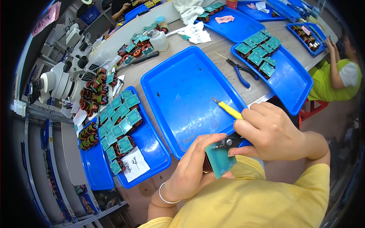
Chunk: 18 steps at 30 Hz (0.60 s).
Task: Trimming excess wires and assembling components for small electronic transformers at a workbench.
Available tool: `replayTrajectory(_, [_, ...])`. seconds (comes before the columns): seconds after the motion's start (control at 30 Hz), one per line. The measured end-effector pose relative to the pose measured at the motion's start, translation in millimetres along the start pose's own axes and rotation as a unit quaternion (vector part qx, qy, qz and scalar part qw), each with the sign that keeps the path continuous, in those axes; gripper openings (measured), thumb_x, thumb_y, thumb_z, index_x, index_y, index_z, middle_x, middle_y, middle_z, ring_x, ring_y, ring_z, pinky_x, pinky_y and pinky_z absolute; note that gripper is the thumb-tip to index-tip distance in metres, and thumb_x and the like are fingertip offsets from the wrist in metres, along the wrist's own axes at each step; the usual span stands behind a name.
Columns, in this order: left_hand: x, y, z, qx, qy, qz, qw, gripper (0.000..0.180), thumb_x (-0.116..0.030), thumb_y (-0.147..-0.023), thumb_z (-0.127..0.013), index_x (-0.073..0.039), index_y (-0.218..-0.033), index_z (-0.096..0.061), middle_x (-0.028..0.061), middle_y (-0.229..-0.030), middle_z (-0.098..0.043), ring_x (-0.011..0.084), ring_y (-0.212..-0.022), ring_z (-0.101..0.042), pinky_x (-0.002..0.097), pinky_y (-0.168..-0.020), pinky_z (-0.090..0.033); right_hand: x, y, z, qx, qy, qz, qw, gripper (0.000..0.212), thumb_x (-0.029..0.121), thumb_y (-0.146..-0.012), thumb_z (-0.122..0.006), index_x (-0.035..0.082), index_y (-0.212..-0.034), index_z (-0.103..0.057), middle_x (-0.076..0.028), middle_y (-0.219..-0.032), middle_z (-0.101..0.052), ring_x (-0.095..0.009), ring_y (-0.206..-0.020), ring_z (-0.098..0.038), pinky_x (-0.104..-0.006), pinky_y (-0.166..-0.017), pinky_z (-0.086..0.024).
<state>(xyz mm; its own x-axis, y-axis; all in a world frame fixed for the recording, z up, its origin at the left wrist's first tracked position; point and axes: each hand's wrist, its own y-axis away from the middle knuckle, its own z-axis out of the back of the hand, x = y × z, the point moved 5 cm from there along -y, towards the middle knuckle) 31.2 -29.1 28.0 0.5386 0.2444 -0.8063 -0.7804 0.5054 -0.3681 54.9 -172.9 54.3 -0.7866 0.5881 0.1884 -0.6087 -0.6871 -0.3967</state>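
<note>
Near left hand (pixel 194 167) — paper (pixel 136 164); handwritten

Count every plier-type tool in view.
2: black-headed pliers in the right hand, and blue-handled pliers on the table, right of the central blue tray. Others may be hidden.

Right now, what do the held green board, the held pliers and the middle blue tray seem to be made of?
Board: perhaps resin laminate, satin green; it is thin, flat and stiff-looking.
Pliers: probably steel at the head, dark, with a shiny round rivet; handles mostly covered.
Tray: likely moulded plastic, glossy blue; rounded rim, soft glare.
</note>
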Motion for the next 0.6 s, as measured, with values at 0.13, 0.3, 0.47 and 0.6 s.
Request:
replayTrajectory(0.13, [5, 5, 4, -0.008, 0.023, 0.063, 0.998, 0.066, -0.013, -0.066, -0.076, 0.001, -0.120, -0.042, 0.0186, -0.111, -0.050, 0.0297, -0.095, -0.054, 0.0335, -0.078, -0.046, -2, -3, -11, 0.030, -0.045, -0.007, 0.998, 0.045, 0.047, -0.074, -0.060, 0.003, -0.074, -0.049, -0.010, -0.064, -0.043, -0.027, -0.057, -0.048, -0.0347, -0.053, -0.039])
replayTrajectory(0.3, [22, 26, 20, -0.076, 0.072, 0.116, 0.988, 0.066, -0.010, -0.068, -0.075, -0.005, -0.123, -0.038, 0.0122, -0.101, -0.054, 0.0221, -0.085, -0.059, 0.0298, -0.076, -0.049, -9, 6, -13, 0.091, -0.189, -0.039, 0.977, 0.041, 0.040, -0.070, -0.066, 0.003, -0.079, -0.051, -0.011, -0.070, -0.052, -0.031, -0.066, -0.053, -0.0381, -0.061, -0.042])
replayTrajectory(0.47, [58, 88, 110, -0.329, 0.178, 0.179, 0.910, 0.050, -0.026, -0.083, -0.062, -0.003, -0.122, -0.041, 0.0066, -0.092, -0.057, 0.0119, -0.073, -0.058, 0.0206, -0.061, -0.047, -11, 46, -54, 0.211, -0.139, -0.072, 0.965, 0.039, 0.036, -0.069, -0.067, 0.002, -0.079, -0.051, -0.012, -0.070, -0.050, -0.032, -0.067, -0.050, -0.0392, -0.061, -0.040])
replayTrajectory(0.6, [71, 159, 214, -0.488, -0.007, 0.216, 0.846, 0.050, -0.014, -0.085, -0.058, 0.000, -0.129, -0.039, 0.0056, -0.092, -0.056, 0.0127, -0.075, -0.057, 0.0218, -0.064, -0.046, -18, 57, -62, 0.225, -0.175, -0.120, 0.951, 0.037, 0.031, -0.064, -0.070, 0.002, -0.078, -0.053, -0.011, -0.066, -0.049, -0.031, -0.065, -0.051, -0.0383, -0.060, -0.040])
